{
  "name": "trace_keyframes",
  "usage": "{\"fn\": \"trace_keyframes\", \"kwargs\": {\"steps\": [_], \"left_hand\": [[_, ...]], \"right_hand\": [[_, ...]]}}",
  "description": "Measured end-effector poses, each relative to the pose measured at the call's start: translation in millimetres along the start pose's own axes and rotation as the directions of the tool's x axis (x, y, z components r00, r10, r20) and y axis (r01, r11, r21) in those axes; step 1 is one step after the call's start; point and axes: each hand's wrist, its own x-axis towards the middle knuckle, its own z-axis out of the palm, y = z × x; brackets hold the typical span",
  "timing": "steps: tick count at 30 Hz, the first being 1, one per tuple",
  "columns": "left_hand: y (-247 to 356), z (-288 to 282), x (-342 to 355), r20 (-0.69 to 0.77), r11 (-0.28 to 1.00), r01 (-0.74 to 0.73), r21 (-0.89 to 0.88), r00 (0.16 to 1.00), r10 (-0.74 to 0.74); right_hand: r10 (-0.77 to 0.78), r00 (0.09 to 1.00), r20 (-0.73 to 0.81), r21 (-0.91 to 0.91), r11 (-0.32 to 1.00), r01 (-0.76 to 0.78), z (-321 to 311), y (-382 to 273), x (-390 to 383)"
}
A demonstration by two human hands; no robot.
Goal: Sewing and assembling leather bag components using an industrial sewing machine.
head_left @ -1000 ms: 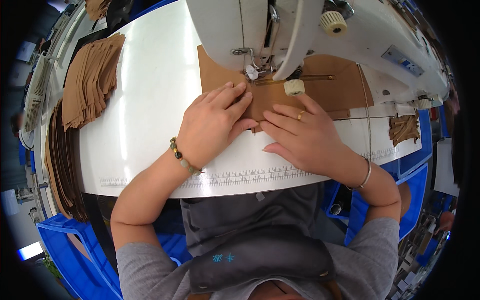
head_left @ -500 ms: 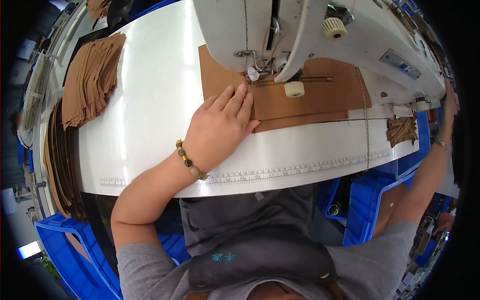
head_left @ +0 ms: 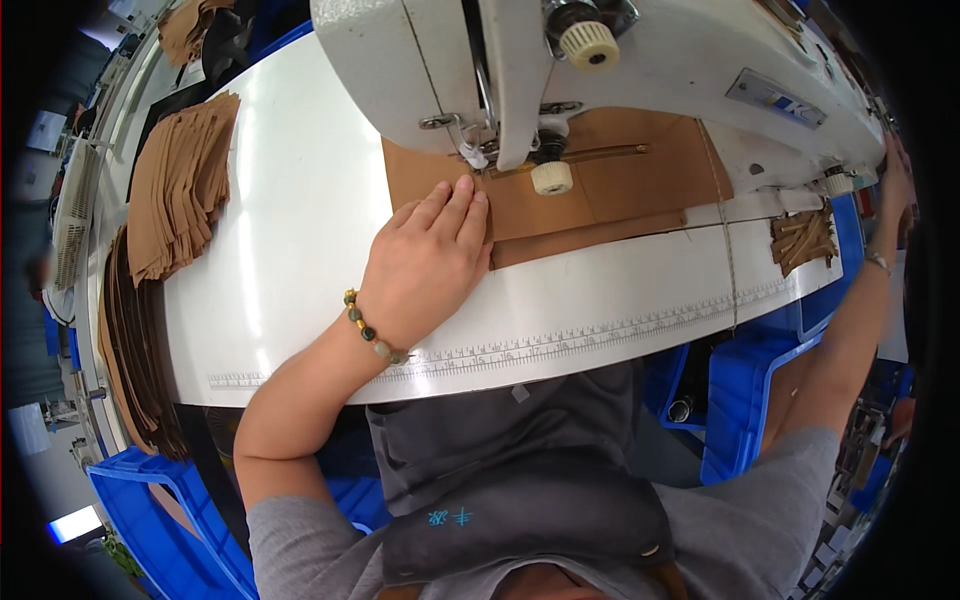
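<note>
Beside the needle area of a white sewing machine (head_left: 650, 60), my left hand (head_left: 425, 250) lies flat on a brown fabric piece (head_left: 640, 190), fingers stretched out and fingertips close to the presser foot. A zipper-like strip with brown teeth (head_left: 610, 153) runs across the fabric, partly hidden behind the machine head. My right arm reaches far along the machine, and my right hand (head_left: 897, 175) is at its right end. What that hand touches is hidden, and its fingers are too small and blurred to read.
Stacked brown fabric pieces (head_left: 180, 185) lie at the table's left, with darker pieces (head_left: 135, 350) hanging over the edge. Small brown strips (head_left: 803, 240) sit at the right. A printed ruler (head_left: 520, 348) follows the front edge. Blue bins (head_left: 735, 420) stand below on both sides.
The whole view has shifted slightly, so the machine sits further left and higher. My left hand stays flat on the fabric, and my right hand remains at the machine's right end.
</note>
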Motion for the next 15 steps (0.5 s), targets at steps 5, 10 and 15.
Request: {"fn": "trace_keyframes", "kwargs": {"steps": [5,10,15], "left_hand": [[3.2,-3.9,5.2,-0.017,0.998,-0.013,0.067,1.000,0.014],[28.6,-1.5,26.1,-0.005,0.962,-0.154,0.225,0.987,0.159],[49.2,27.2,69.2,-0.020,0.964,0.005,0.267,1.000,0.000]], "right_hand": [[0.321,0.946,-0.053,0.401,0.874,-0.274,26.1,35.2,-34.5],[-0.173,0.890,0.423,-0.490,0.783,0.385,-32.4,19.9,72.9],[-0.310,0.941,0.136,-0.450,0.827,0.337,-43.6,-89.8,-9.0]]}}
